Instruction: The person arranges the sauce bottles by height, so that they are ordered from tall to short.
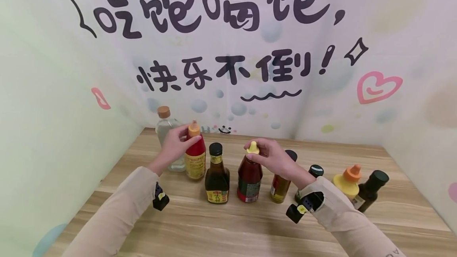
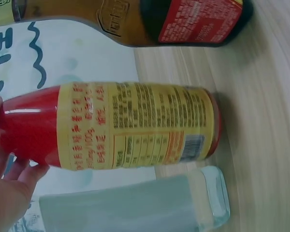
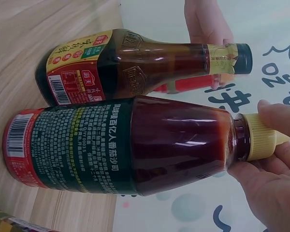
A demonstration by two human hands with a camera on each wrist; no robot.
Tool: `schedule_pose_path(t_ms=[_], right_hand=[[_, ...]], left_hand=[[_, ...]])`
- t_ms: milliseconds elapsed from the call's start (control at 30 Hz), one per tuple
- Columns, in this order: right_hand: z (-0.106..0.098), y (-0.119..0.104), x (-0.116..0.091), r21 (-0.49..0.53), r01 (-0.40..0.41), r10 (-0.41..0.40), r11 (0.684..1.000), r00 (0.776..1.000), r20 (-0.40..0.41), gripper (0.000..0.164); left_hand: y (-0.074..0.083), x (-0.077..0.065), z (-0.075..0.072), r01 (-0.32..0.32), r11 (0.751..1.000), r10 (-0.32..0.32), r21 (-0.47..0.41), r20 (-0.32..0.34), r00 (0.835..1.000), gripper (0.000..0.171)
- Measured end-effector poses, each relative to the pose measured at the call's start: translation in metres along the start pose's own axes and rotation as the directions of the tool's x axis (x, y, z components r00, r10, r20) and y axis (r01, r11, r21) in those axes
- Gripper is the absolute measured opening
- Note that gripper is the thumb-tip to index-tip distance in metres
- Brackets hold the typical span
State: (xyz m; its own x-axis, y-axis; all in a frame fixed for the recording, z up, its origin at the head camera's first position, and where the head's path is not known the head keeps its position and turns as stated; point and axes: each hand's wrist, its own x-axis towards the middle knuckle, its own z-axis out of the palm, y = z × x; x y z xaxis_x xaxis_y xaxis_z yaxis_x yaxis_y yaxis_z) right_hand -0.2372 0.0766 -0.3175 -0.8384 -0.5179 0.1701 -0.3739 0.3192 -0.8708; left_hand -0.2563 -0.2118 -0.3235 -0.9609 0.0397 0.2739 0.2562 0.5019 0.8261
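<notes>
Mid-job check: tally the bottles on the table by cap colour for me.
Round dark-capped bottles: 4
Orange nozzle-capped red bottle and orange nozzle-capped yellow bottle: 2
Yellow nozzle-capped dark-red bottle: 1
Round brown-capped clear bottle: 1
Total: 8

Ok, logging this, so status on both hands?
Left hand holds red bottle near its top. Right hand grips yellow cap, dark red bottle. Brown bottle between them.
</notes>
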Motion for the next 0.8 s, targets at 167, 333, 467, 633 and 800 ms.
schedule_pose_path(t_ms=[167, 333, 467, 633, 800], right_hand=[[0.0, 0.0, -0.001, -0.001, -0.001, 0.001, 1.0, 1.0, -0.002, 0.024], [-0.001, 0.002, -0.001, -0.004, -0.011, 0.011, 1.0, 1.0, -0.007, 0.023], [-0.001, 0.002, -0.001, -0.003, 0.002, -0.002, 1.0, 1.0, -0.008, 0.023], [0.001, 0.003, -0.001, 0.004, 0.023, -0.023, 1.0, 1.0, -0.003, 0.023], [0.002, 0.003, 0.0, 0.011, 0.04, -0.04, 0.999, 0.999, 0.002, 0.023]], left_hand=[[-0.002, 0.008, 0.007, 0.007, 1.0, -0.008, -0.025, -0.044, 0.999, 0.048], [-0.005, 0.015, 0.013, 0.026, 0.999, -0.028, -0.032, -0.072, 0.997, 0.048], [-0.007, 0.017, 0.017, 0.064, 0.998, -0.065, -0.028, -0.076, 0.995, 0.05], [-0.01, 0.016, 0.02, 0.059, 0.997, -0.064, -0.058, -0.097, 0.993, 0.05], [-0.014, 0.014, 0.021, 0.055, 0.996, -0.062, -0.067, -0.11, 0.992, 0.049]])
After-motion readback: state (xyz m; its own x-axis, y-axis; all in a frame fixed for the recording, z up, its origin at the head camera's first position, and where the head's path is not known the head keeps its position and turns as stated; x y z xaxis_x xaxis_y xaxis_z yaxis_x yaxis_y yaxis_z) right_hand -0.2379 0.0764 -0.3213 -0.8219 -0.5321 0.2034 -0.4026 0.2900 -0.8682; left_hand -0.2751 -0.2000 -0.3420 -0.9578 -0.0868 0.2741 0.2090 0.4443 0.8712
